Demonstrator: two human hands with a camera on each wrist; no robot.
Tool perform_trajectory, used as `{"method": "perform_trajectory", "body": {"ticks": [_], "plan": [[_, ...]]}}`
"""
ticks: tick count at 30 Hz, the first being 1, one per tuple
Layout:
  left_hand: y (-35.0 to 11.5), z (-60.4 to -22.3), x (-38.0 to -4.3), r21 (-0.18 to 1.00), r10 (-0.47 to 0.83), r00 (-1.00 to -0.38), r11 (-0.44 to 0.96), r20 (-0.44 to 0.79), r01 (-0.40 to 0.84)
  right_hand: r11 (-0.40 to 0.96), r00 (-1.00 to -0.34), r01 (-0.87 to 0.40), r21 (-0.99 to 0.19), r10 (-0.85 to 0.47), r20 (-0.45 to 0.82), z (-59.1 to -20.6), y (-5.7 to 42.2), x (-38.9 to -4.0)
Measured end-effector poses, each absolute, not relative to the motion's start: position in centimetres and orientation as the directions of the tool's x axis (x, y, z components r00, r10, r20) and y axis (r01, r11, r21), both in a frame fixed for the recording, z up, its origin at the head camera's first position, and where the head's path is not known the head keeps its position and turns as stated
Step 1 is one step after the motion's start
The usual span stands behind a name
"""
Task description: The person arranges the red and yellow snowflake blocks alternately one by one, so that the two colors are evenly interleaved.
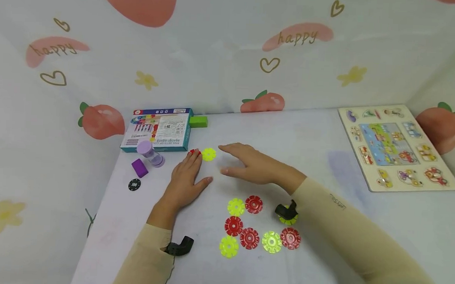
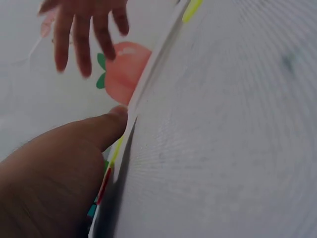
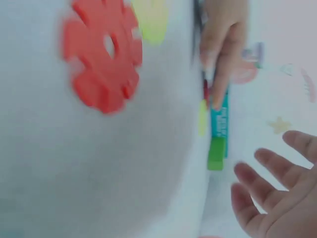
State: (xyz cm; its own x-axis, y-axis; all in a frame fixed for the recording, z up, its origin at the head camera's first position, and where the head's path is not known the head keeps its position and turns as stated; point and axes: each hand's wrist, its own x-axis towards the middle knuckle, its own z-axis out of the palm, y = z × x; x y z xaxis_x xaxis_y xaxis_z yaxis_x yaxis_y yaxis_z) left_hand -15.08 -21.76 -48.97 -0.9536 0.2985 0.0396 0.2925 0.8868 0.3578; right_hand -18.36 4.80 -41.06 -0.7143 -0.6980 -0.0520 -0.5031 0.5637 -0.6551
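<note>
My left hand (image 1: 186, 180) lies on the cloth with extended fingers, its fingertips over a red notched disc (image 1: 193, 151) that they partly cover. Just right of that disc is a yellow-green notched disc (image 1: 209, 154). My right hand (image 1: 255, 164) is held to the right of the yellow-green disc, fingers spread and nothing in its grasp; the right wrist view also shows these loose right fingers (image 3: 270, 186). Nearer to me lie several more flat discs, among them a red one (image 1: 254, 204) and a yellow-green one (image 1: 236, 207). Another yellow-green disc (image 1: 288, 221) is partly hidden by the right wrist camera.
At the back left lies a printed box (image 1: 166, 132) with a green block (image 1: 199, 122) against it. A purple sand timer (image 1: 151, 154), a purple block (image 1: 139, 168) and a black chip (image 1: 134, 184) stand nearby. A wooden picture puzzle board (image 1: 372, 175) occupies the right.
</note>
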Motion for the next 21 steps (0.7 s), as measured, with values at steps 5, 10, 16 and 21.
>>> {"method": "perform_trajectory", "body": {"ticks": [5, 10, 16, 21], "plan": [[-21.2, -49.1, -15.0, 0.335, 0.322, -0.947, 0.891, 0.010, 0.306, 0.379, -0.720, -0.344, -0.859, -0.694, -0.018, -42.1, 9.6, -14.9], [-21.1, -49.3, -14.8, 0.296, 0.318, -0.948, 0.905, 0.004, 0.305, 0.409, -0.780, -0.286, -0.867, -0.624, -0.037, -45.0, 12.9, -11.6], [-20.8, -49.3, -14.7, 0.289, 0.328, -0.945, 0.904, 0.001, 0.315, 0.517, -0.845, -0.361, -0.777, -0.533, 0.038, -47.8, 13.3, -9.3], [-20.7, -49.2, -14.8, 0.276, 0.326, -0.945, 0.910, -0.009, 0.311, 0.635, -0.881, -0.413, -0.653, -0.459, 0.111, -48.4, 11.5, -8.5]]}}
